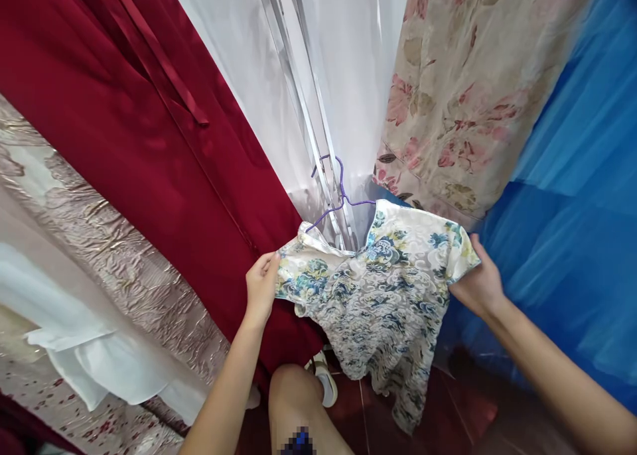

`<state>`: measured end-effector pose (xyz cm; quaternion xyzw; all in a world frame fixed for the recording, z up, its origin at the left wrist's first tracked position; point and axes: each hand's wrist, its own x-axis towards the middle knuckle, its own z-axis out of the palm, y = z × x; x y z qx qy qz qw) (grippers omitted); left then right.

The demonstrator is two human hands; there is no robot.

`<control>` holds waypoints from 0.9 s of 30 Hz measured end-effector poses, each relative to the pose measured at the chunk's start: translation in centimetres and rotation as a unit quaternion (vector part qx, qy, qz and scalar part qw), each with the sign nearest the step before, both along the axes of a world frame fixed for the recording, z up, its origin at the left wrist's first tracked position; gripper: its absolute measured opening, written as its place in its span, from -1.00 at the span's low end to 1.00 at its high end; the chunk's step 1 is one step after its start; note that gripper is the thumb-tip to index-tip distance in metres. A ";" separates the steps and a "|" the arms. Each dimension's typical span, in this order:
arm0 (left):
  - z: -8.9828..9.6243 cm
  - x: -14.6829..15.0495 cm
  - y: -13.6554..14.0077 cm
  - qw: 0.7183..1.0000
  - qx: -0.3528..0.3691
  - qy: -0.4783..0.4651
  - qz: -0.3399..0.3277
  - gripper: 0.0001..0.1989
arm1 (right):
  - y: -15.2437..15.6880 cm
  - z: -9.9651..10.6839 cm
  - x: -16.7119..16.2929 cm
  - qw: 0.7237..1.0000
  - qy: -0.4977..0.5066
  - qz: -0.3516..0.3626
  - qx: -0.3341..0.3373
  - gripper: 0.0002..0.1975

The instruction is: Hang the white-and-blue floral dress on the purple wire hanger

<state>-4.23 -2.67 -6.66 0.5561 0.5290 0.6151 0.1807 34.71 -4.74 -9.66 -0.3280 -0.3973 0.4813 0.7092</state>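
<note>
A short-sleeved floral dress in white, blue and yellow hangs on a purple wire hanger in front of me. My left hand pinches the end of the sleeve on the left, thumb on top. On the other side, my right hand grips the opposite sleeve edge, its fingers partly behind the cloth. Between both hands the dress is spread wide at the shoulders, its lower part bunched and tapering towards the floor. The hanger's hook lies against pale hanging straps.
Long garments surround the dress: a dark red one and a textured beige one at left, white fabric behind, a pink floral one and blue tulle at right. My knee and a pale shoe are below, over reddish floor tiles.
</note>
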 end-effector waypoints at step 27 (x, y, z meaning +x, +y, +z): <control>7.2 4.3 -6.6 0.989 0.076 0.118 0.048 -0.78 | -0.9 2.6 4.9 0.929 -0.212 -0.299 -0.052 -0.54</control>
